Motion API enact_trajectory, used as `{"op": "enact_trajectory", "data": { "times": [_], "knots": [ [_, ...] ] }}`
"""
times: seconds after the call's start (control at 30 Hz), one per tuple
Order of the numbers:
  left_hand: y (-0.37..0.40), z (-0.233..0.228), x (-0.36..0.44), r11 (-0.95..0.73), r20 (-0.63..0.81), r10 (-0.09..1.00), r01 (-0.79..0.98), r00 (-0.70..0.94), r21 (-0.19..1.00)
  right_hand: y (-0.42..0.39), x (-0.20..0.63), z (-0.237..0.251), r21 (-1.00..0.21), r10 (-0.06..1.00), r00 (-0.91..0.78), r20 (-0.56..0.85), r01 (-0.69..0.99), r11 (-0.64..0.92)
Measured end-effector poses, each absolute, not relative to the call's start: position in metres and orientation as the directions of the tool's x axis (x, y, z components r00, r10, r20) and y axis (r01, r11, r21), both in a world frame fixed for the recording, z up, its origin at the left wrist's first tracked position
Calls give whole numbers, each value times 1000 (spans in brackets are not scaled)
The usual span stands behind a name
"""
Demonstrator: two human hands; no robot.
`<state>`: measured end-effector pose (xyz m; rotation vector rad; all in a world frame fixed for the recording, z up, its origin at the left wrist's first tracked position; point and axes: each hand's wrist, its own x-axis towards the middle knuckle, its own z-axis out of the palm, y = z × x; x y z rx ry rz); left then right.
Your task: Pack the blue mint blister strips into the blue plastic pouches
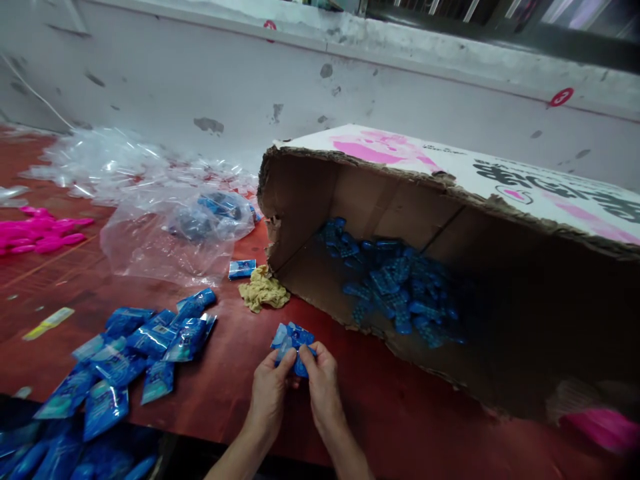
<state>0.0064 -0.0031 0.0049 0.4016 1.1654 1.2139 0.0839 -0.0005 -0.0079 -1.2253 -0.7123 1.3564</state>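
In front of me, both hands pinch a small, crinkled blue plastic packet [295, 340] just above the red tabletop. My left hand [270, 387] grips its left edge with the thumb on top. On the right edge, my right hand [323, 383] does the same, the two thumbs almost meeting. Fingers partly cover the packet, so its contents cannot be made out. To the left lies a loose pile of shiny blue sachets [153, 337]. A crumpled yellowish cloth [263, 289] rests just beyond my hands, beside a single flat blue packet [243, 269].
A torn cardboard box [360, 180] lies on its side at right, holding many blue pieces [400, 287]. Farther left are a clear plastic bag [140, 240], clear plastic pieces [110, 157], pink pieces [40, 230] and a yellow strip [49, 323]. Blue items [75, 453] sit below the table edge.
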Motion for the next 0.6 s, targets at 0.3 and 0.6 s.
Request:
{"op": "enact_trajectory", "data": {
  "times": [0.3, 0.6],
  "knots": [
    [2, 2, -2, 391, -474, 875, -428, -103, 815, -1, 91, -1, -929, 961, 130, -245, -315, -194],
    [-1, -3, -1, 366, -436, 896, -417, -83, 832, 2, 88, 2, -954, 940, 195, -281, -166, -250]
  ]
}}
